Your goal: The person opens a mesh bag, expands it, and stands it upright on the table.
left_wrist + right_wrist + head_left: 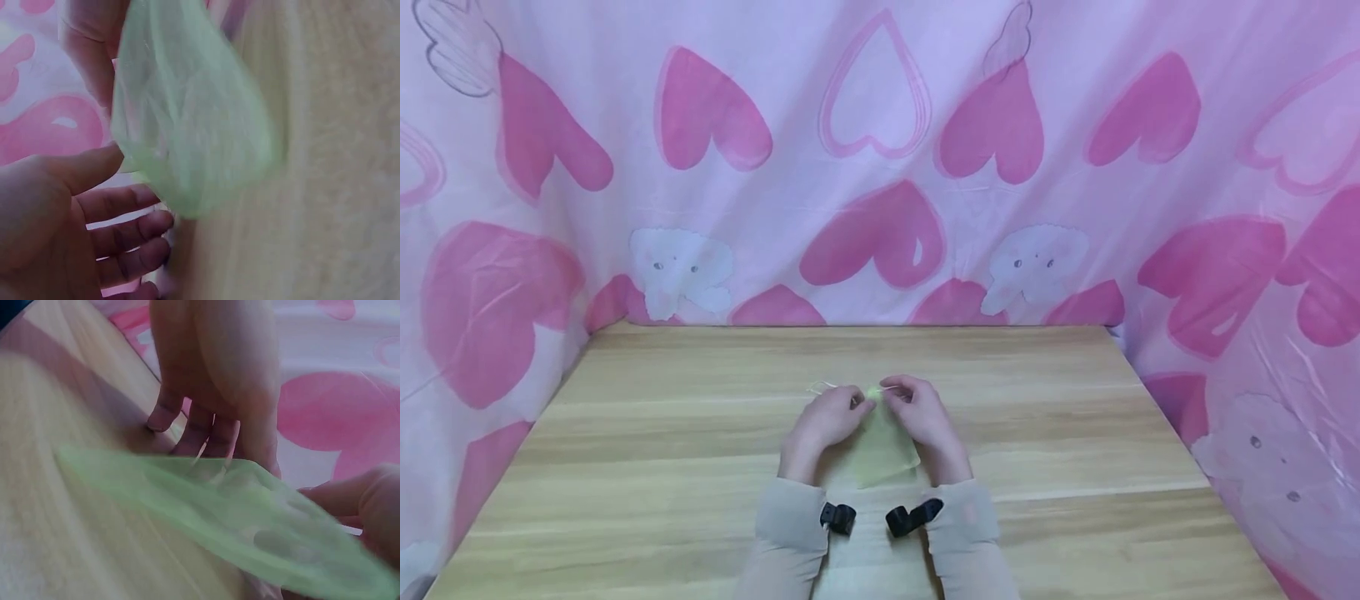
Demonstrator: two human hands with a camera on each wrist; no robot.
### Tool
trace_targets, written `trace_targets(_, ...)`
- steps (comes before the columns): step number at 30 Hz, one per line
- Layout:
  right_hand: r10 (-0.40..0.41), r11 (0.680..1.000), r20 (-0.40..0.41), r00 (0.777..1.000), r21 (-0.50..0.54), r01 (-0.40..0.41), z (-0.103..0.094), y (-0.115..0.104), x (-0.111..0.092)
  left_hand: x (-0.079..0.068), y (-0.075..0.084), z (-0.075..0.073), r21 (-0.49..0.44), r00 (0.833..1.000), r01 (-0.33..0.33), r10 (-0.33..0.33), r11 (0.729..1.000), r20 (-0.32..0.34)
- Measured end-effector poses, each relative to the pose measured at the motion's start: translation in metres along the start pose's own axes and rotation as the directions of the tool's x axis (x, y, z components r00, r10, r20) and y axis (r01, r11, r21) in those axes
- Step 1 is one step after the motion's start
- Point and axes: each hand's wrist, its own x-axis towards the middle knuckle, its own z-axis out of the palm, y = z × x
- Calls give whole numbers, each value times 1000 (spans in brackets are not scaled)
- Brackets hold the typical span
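A sheer pale green drawstring pouch point(886, 450) hangs between both hands above the table, its gathered top up and its wider bottom toward the person. My left hand point(831, 418) pinches the top from the left, thumb against fingers, with thin white drawstring point(822, 387) ends sticking out beyond it. From the other side, my right hand point(922, 417) pinches near the neck, where a bit of white string shows at its fingertips. In the left wrist view the pouch point(194, 112) looks thin and see-through. The right wrist view has the pouch point(250, 519) partly covering the right fingers.
A wood-grain table point(647, 467) spreads out under the hands. Behind it and along both sides hangs a pink curtain point(790, 208) with hearts. Black wrist cameras point(838, 518) sit on both sleeved wrists.
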Motion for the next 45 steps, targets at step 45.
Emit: trace_targets(45,-94,965,-103,990,236,116,-13,-55,-10,-1,8,-13,-375,899,-297,125,878,-420)
